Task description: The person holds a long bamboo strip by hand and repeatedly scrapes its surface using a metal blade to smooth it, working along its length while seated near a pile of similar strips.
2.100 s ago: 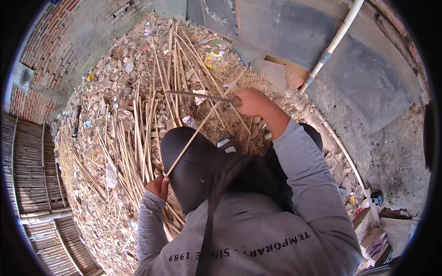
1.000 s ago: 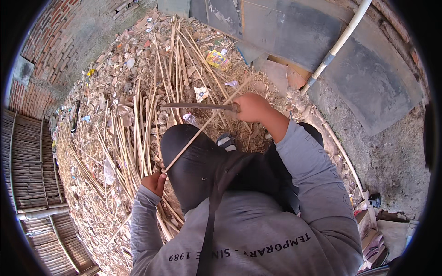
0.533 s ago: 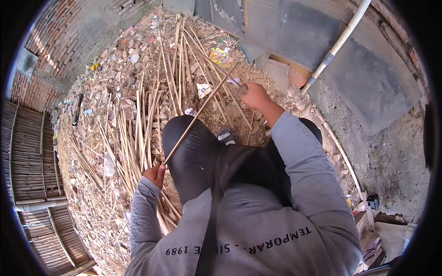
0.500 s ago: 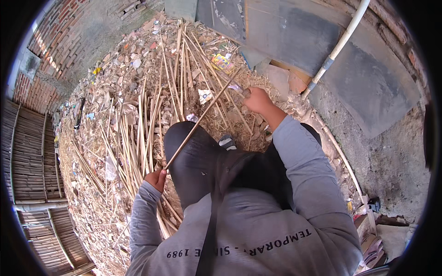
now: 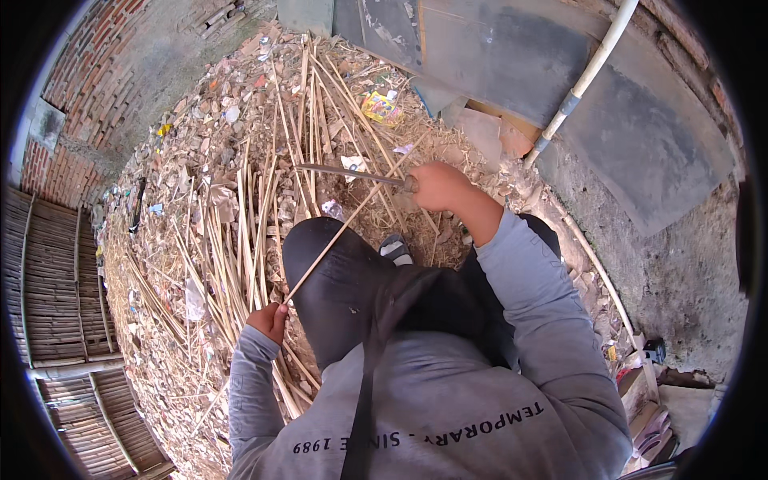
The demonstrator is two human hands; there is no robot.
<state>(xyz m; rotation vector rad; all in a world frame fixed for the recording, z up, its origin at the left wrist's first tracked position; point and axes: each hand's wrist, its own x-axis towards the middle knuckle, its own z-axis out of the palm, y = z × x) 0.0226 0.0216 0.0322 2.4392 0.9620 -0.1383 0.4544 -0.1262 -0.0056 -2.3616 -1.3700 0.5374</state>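
My left hand (image 5: pixel 270 322) is closed on the near end of a long, thin bamboo strip (image 5: pixel 324 252). The strip slants up and to the right, passing over my left knee. In my right hand (image 5: pixel 442 187) I grip a knife (image 5: pixel 352 173) by its handle, which my fingers mostly cover. Its long blade points left and crosses the strip's far part; whether the edge touches the strip I cannot tell. Beyond and left of my knee, several loose bamboo strips (image 5: pixel 245 228) lie on the ground in a fan.
Rubble, shavings and litter cover the ground, with a yellow wrapper (image 5: pixel 382 109) ahead. Dark panels (image 5: pixel 504 56) lean on the wall at the far right, beside a pale pole (image 5: pixel 596 68). A brick wall (image 5: pixel 100 88) stands far left, and a bamboo slat screen (image 5: pixel 52 272) lies nearer.
My right hand has shifted slightly left and nearer, and the knife blade has swung to point left across the strip. My left hand keeps its hold, a little lower.
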